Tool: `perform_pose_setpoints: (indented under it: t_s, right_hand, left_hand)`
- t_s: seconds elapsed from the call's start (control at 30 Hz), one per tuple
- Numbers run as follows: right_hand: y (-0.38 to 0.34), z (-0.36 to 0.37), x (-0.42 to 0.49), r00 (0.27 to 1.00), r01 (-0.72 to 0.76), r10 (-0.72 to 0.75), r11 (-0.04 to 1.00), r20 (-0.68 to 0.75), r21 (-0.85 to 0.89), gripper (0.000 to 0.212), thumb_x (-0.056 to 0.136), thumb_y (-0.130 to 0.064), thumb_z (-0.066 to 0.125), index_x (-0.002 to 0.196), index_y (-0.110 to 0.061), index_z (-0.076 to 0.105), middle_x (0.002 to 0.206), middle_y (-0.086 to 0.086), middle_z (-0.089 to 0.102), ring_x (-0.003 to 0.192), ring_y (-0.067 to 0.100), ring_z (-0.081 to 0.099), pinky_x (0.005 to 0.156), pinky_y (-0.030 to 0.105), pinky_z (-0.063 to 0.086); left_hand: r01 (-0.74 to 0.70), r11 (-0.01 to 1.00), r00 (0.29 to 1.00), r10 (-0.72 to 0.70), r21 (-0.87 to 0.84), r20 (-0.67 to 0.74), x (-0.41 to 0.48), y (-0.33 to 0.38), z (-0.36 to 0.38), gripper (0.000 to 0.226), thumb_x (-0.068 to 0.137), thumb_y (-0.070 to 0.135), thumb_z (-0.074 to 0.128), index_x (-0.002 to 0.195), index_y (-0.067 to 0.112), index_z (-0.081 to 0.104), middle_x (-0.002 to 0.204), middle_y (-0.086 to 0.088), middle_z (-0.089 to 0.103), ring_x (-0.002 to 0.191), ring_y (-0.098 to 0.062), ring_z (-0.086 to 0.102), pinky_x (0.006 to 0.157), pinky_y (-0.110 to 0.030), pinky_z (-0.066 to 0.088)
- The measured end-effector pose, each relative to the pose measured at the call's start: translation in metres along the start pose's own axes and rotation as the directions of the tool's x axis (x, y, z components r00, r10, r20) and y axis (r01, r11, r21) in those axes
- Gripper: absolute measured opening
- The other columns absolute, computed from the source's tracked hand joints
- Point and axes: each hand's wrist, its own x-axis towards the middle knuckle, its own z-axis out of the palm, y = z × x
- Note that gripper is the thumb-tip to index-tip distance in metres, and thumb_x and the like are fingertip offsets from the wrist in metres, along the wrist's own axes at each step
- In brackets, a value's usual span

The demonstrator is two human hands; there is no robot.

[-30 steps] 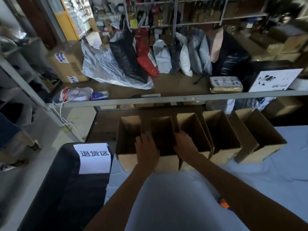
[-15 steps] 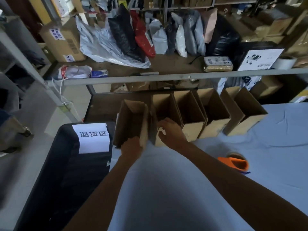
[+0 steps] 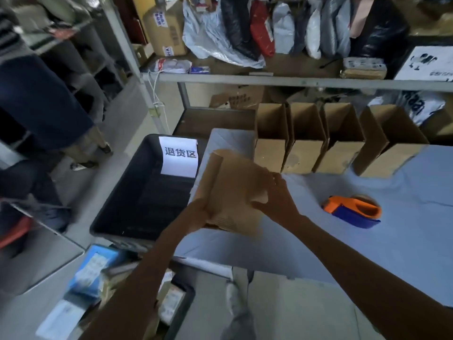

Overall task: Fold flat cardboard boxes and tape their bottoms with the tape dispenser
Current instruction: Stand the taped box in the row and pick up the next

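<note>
I hold a brown cardboard box (image 3: 230, 190) tilted above the near left corner of the table, blurred by motion. My left hand (image 3: 199, 213) grips its lower left edge. My right hand (image 3: 275, 201) holds its right side, thumb curled over a flap. Several folded open boxes (image 3: 306, 153) stand in a row along the table's far edge. The orange and blue tape dispenser (image 3: 354, 211) lies on the light blue table cover (image 3: 367, 253), to the right of my right hand.
A black bin (image 3: 115, 217) with a white paper label (image 3: 180, 155) stands left of the table. A person's legs (image 3: 46, 114) are at the far left. A metal shelf rail (image 3: 269, 81) with bags and parcels runs behind the boxes. Packages lie on the floor below.
The leftmost box has come out of the row and toward me, held in both hands and tipped over. The view has swung left and down.
</note>
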Motion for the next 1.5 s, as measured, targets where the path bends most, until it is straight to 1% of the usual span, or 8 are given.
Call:
perform_pose_setpoints:
  t_s: [0.2,0.37,0.57,0.77,1.03,1.2,1.33,1.5]
  right_hand:
    - [0.016,-0.028,-0.051,0.992,0.029,-0.044,0.992,-0.120,-0.121,0.124,0.052,-0.042,0.088,0.149,-0.011,0.017,0.148,0.013,0.029,0.134,0.035,0.024,0.107,0.050,0.027]
    - [0.052,-0.070,-0.080,0.956,-0.184,0.171,0.982,-0.240,-0.033,0.094,0.056,-0.047,0.082,0.137,-0.023,0.041,0.129,0.003,0.051,0.115,0.027,0.047,0.093,0.043,0.043]
    - [0.065,-0.080,-0.103,0.931,-0.080,0.089,0.996,-0.353,0.040,0.077,0.055,-0.024,0.083,0.127,-0.015,0.057,0.117,0.007,0.062,0.106,0.031,0.055,0.088,0.042,0.046]
    - [0.061,-0.080,-0.104,0.912,-0.080,0.085,0.996,-0.401,0.030,0.076,0.059,-0.039,0.081,0.127,-0.015,0.057,0.122,0.005,0.060,0.109,0.029,0.053,0.089,0.038,0.045]
    - [0.073,-0.103,-0.076,0.876,-0.425,0.471,0.855,-0.102,0.297,0.125,0.038,-0.076,0.075,0.143,-0.027,0.029,0.142,-0.001,0.034,0.131,0.022,0.030,0.106,0.044,0.037]
    - [0.065,-0.101,-0.049,0.933,-0.203,0.241,0.966,-0.267,0.162,0.093,0.052,-0.041,0.090,0.131,-0.024,0.045,0.122,-0.006,0.040,0.110,0.014,0.034,0.081,0.017,0.035]
    - [0.059,-0.103,-0.033,0.891,-0.149,0.238,0.957,-0.386,0.247,0.066,0.056,-0.026,0.090,0.111,-0.032,0.056,0.112,-0.006,0.051,0.103,0.018,0.045,0.077,0.025,0.045]
    - [0.057,-0.113,-0.022,0.883,-0.093,0.209,0.956,-0.421,0.278,0.061,0.059,-0.042,0.084,0.112,-0.024,0.061,0.118,-0.007,0.053,0.110,0.017,0.048,0.083,0.027,0.046]
  left_hand:
    - [-0.196,0.974,0.971,0.177,0.110,0.160,-0.012,0.012,0.042,0.032,0.077,0.027,0.063,0.106,0.032,0.051,0.114,-0.017,0.058,0.098,-0.035,0.062,0.082,-0.051,0.055]
    - [-0.269,0.953,0.951,0.240,0.138,0.197,-0.013,0.034,0.065,0.013,0.087,0.001,0.057,0.094,0.011,0.054,0.096,-0.015,0.054,0.089,-0.036,0.062,0.076,-0.045,0.058]
    - [-0.502,0.851,0.865,0.493,0.154,0.095,-0.032,0.114,0.099,0.027,0.082,0.035,0.066,0.090,0.012,0.053,0.066,0.003,0.045,0.065,-0.016,0.051,0.054,-0.024,0.036]
    - [-0.599,0.797,0.792,0.604,-0.076,0.091,-0.011,0.145,0.105,0.017,0.083,0.020,0.070,0.098,0.014,0.065,0.099,0.005,0.068,0.096,-0.005,0.062,0.083,-0.021,0.048]
    - [-0.499,0.845,0.794,0.534,-0.192,0.291,0.022,0.126,0.082,0.031,0.076,0.026,0.073,0.105,0.022,0.063,0.102,0.002,0.069,0.100,-0.012,0.063,0.090,-0.029,0.048]
    - [-0.049,0.875,0.909,0.240,-0.482,0.342,0.037,0.147,0.067,0.059,0.071,0.052,0.069,0.118,0.018,0.056,0.114,-0.002,0.064,0.106,-0.023,0.060,0.088,-0.042,0.053]
    - [-0.082,0.880,0.887,0.279,-0.468,0.368,0.057,0.156,0.047,0.039,0.080,0.020,0.069,0.117,0.025,0.057,0.116,-0.004,0.059,0.103,-0.031,0.058,0.063,-0.038,0.057]
    - [-0.156,0.824,0.803,0.427,-0.544,0.417,0.067,0.144,0.035,0.060,0.070,0.004,0.067,0.118,0.035,0.053,0.108,0.016,0.067,0.102,-0.012,0.064,0.074,-0.025,0.055]
